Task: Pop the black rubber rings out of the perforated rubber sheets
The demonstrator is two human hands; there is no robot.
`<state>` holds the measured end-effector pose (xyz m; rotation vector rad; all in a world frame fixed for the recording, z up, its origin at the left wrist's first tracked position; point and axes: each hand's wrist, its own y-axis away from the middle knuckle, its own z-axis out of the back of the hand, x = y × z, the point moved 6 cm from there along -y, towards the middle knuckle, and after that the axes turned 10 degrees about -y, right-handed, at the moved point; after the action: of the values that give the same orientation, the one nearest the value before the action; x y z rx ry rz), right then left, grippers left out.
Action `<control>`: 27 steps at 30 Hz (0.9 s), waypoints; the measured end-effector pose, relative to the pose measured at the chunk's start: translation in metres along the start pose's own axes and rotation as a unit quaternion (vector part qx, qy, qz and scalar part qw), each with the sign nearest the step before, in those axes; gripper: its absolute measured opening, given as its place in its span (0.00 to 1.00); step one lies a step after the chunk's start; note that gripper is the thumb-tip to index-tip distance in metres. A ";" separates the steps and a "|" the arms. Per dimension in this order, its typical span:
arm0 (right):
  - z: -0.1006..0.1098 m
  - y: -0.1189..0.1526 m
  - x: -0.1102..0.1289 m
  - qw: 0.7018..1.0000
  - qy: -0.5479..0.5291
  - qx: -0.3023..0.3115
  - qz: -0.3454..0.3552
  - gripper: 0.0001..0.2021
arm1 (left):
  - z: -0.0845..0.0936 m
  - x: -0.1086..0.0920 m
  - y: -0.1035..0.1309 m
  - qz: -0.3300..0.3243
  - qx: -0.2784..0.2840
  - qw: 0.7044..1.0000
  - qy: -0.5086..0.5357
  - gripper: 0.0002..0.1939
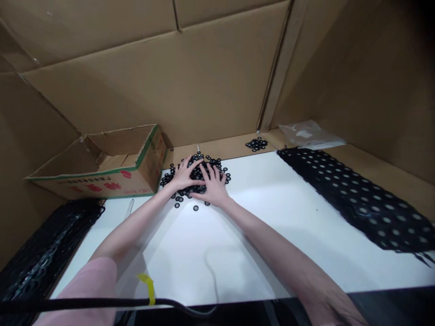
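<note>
A pile of small black rings (197, 174) lies at the far edge of the white table top (190, 253). On the left part of the pile rests my left hand (185, 174), palm down with its fingers spread. My right hand (214, 185) lies spread over the right part, its thumb pointing left. The two hands are side by side, close together. Rings show between and around the fingers, and a few lie loose in front. What is under the palms is hidden.
An open cardboard box (102, 181) stands at the left. Black stringy material (44, 249) lies at the lower left. A smaller ring cluster (256, 144), a clear plastic bag (306, 132) and a black sheet with pale dots (360, 199) are at the right. A black cable (84, 304) crosses in front.
</note>
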<state>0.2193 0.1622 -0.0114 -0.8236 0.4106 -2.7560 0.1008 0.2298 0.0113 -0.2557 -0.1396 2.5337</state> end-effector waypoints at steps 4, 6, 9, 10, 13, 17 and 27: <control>-0.004 -0.005 -0.003 1.000 -0.013 -0.007 -0.003 0.54 | 0.005 -0.002 -0.005 -0.009 -0.056 0.998 -0.001 0.34; -0.005 -0.008 -0.002 1.000 -0.015 -0.009 -0.003 0.55 | 0.008 -0.002 -0.004 -0.008 -0.094 0.996 0.003 0.27; -0.005 -0.013 0.000 1.000 -0.015 -0.022 0.000 0.53 | 0.011 0.000 -0.004 -0.002 -0.131 0.991 -0.004 0.22; -0.005 -0.015 0.002 1.000 -0.013 -0.028 0.003 0.53 | 0.012 0.001 -0.004 0.001 -0.138 0.990 -0.009 0.22; -0.005 -0.017 0.005 0.999 -0.010 -0.048 0.020 0.52 | 0.018 0.005 -0.005 0.013 -0.156 0.988 0.007 0.21; -0.004 -0.016 0.005 0.997 -0.014 -0.066 0.035 0.52 | 0.031 0.012 -0.005 0.054 -0.190 0.976 0.088 0.20; -0.003 -0.012 0.010 0.995 0.004 -0.069 0.068 0.46 | 0.053 0.025 -0.011 0.137 -0.167 0.914 0.342 0.18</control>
<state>0.2080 0.1714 -0.0051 -0.7844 0.6406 -2.6306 0.0750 0.2512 0.0612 -1.3561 -0.2710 2.5077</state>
